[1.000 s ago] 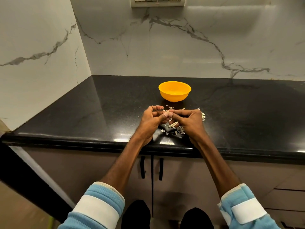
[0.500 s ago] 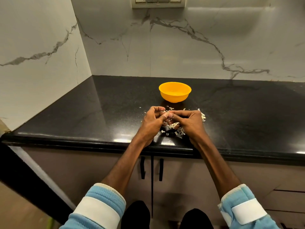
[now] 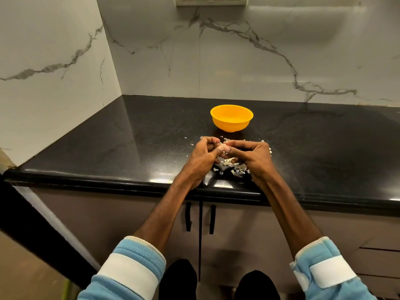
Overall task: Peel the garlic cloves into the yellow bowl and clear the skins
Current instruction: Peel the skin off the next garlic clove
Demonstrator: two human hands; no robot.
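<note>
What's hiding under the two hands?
Bits of garlic skin lie scattered on the black counter beneath the left hand and right hand. Their fingertips pinch a garlic clove. Whatever sits right under the palms is covered, so I can't tell.

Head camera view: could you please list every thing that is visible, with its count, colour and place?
countertop: one, black, mid-frame.
garlic skins: many, pale, scattered on countertop near its front edge.
yellow bowl: one, yellow, on countertop behind the garlic skins.
garlic clove: one, pale, held above the garlic skins, mostly hidden.
wall: one, white with grey veins, behind countertop.
cabinet handles: two, black, below countertop.
sleeves: two, light blue, bottom corners.
left grip: one, bare hand, pinches garlic clove.
right grip: one, bare hand, pinches garlic clove.
</note>
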